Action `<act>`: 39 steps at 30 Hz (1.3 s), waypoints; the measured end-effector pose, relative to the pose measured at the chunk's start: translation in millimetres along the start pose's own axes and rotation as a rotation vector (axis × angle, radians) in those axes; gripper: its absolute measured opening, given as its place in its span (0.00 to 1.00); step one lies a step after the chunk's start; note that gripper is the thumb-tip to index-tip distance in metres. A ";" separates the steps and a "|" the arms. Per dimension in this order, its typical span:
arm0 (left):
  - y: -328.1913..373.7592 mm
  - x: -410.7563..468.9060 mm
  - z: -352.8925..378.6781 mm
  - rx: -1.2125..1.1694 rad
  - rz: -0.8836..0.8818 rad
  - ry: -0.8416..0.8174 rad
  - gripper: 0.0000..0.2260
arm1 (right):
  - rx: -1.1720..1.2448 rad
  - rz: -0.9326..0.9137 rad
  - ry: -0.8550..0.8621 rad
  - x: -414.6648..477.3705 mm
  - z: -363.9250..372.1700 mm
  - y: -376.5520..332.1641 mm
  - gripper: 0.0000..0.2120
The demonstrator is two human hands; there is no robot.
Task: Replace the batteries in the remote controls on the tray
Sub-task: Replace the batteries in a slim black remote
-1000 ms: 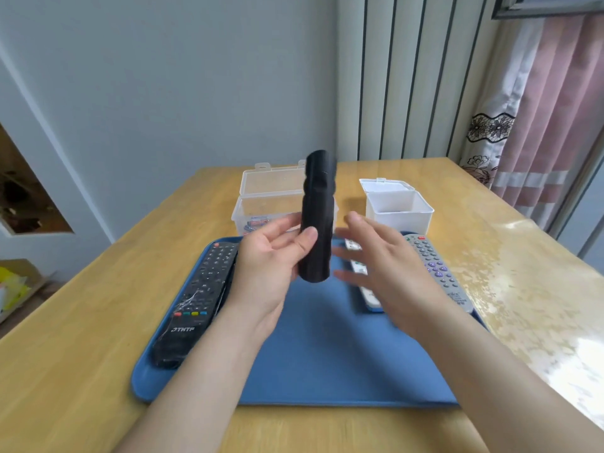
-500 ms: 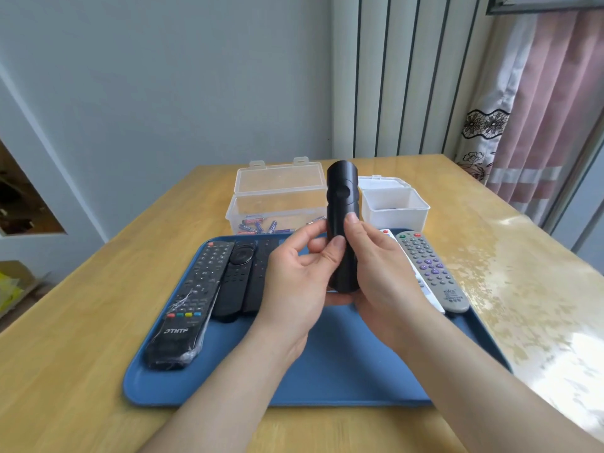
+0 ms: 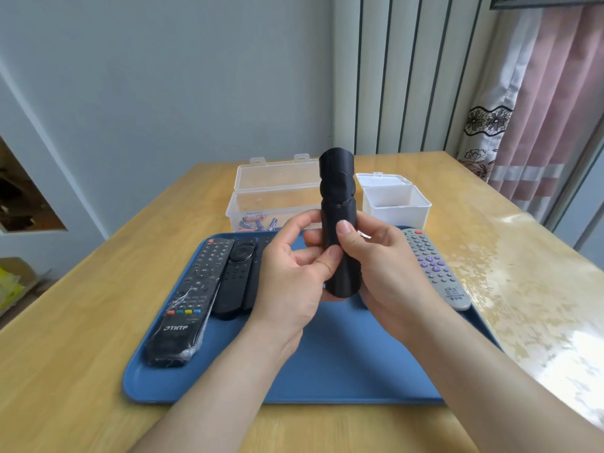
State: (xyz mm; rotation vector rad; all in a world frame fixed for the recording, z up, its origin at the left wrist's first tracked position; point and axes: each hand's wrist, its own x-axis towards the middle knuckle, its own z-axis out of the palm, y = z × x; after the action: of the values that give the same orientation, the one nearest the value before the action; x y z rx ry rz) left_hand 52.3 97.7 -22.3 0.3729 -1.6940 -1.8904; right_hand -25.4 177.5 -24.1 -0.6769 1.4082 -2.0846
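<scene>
I hold a black rounded remote (image 3: pixel 338 204) upright above the blue tray (image 3: pixel 327 371). My left hand (image 3: pixel 291 276) grips its lower part from the left, thumb on the front. My right hand (image 3: pixel 382 266) wraps it from the right, thumb pressed on the front face. On the tray's left lie a black TKTF remote in plastic wrap (image 3: pixel 186 305) and two smaller black remotes (image 3: pixel 237 276). A grey remote with purple buttons (image 3: pixel 434 269) lies on the tray's right.
Behind the tray stand a clear open box holding several batteries (image 3: pixel 261 217) and a white open box (image 3: pixel 395 201). The wooden table (image 3: pixel 81 305) reaches the wall; pink curtains hang at the right.
My right hand came in from open beside the remote and now grips it with the left. The remote has stayed upright while both thumbs settled on its front.
</scene>
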 end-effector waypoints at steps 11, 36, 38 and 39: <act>-13.0 -4.8 5.3 1.174 0.642 0.016 0.31 | 0.168 0.095 0.177 7.9 -4.9 -11.7 0.11; 0.1 -0.6 -5.5 1.157 0.913 0.015 0.19 | 0.401 0.174 0.142 8.3 -14.2 -21.0 0.16; 3.1 -0.9 -5.6 1.135 0.964 0.103 0.17 | 0.461 0.200 0.155 8.0 -12.6 -22.0 0.16; 4.3 -1.2 -5.1 1.122 0.976 0.131 0.17 | 0.491 0.208 0.166 8.2 -13.1 -22.4 0.17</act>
State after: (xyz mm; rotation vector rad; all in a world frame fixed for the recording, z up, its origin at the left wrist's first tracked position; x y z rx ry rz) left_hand 57.1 94.0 -19.2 0.0202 -2.1154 -0.1485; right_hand -43.4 187.9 -6.6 -0.1548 0.9361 -2.2292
